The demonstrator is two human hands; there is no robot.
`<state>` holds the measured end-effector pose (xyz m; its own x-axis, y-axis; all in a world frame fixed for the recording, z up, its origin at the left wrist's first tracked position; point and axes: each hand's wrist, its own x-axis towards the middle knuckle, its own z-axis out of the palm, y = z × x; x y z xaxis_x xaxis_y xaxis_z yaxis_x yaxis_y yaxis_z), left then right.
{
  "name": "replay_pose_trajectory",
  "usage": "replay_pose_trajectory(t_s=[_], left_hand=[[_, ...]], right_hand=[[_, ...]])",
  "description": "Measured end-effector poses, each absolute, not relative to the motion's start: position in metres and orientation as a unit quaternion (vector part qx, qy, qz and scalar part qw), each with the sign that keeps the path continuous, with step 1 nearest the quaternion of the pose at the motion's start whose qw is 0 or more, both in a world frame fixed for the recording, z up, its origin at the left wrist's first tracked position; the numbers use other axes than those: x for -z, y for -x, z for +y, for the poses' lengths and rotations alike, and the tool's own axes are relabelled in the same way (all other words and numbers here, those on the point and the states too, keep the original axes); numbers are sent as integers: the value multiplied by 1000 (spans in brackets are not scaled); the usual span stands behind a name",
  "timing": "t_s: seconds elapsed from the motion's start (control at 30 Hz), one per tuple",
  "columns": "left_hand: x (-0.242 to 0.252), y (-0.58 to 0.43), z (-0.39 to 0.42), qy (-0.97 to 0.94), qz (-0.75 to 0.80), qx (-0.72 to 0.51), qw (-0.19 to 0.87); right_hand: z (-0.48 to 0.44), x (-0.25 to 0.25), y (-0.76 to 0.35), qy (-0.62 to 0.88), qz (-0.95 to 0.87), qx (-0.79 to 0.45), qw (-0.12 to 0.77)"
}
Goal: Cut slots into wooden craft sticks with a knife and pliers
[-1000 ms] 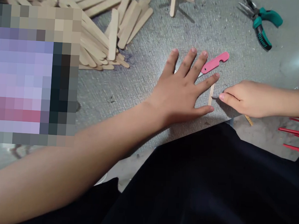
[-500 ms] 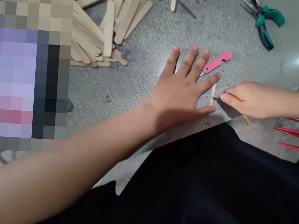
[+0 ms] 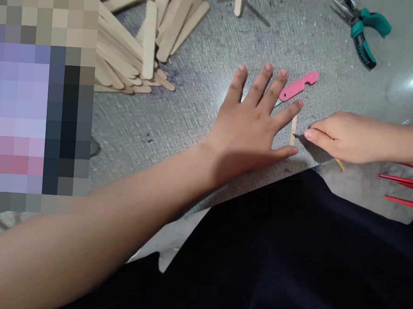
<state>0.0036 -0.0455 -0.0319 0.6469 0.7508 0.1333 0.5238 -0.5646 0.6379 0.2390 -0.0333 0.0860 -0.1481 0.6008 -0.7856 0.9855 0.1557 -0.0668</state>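
My left hand (image 3: 246, 124) lies palm down on the grey tabletop with its fingers spread. A narrow wooden stick (image 3: 293, 127) spans between its index fingertip and thumb tip, and its ends are partly hidden there. Part of a pink-handled folding knife (image 3: 298, 86) shows beyond the fingers; its blade runs under my left hand. From the right comes my right hand (image 3: 337, 136), closed round a slim tool with a dark pointed tip (image 3: 299, 136) that meets the stick. A yellowish end (image 3: 339, 164) pokes out below that hand; most of the tool is hidden.
A heap of wooden craft sticks (image 3: 149, 39) lies at the upper left, beside a blurred-out patch. Green-handled pliers (image 3: 361, 31) rest at the upper right. Another stick piece (image 3: 238, 1) stands out at the top. Red plastic furniture (image 3: 405, 185) is below the table edge.
The view has shifted very slightly. Both hands, the stick and the tool keep nearly the same places.
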Motion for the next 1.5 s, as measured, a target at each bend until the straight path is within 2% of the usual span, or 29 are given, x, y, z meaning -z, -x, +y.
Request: replay_pose_trajectory(t_s=[0.23, 0.6, 1.07, 1.5], left_hand=[[16, -5, -46, -879, 392, -103, 249], [19, -6, -45, -880, 391, -118, 242], [14, -11, -46, -876, 393, -122, 250], [18, -21, -51, -857, 414, -126, 282]], right_hand=[[-32, -89, -237, -563, 681, 313, 348], [-35, -85, -237, -560, 685, 288, 366], [-21, -93, -222, -538, 653, 300, 441], [-14, -79, -226, -506, 658, 184, 527]])
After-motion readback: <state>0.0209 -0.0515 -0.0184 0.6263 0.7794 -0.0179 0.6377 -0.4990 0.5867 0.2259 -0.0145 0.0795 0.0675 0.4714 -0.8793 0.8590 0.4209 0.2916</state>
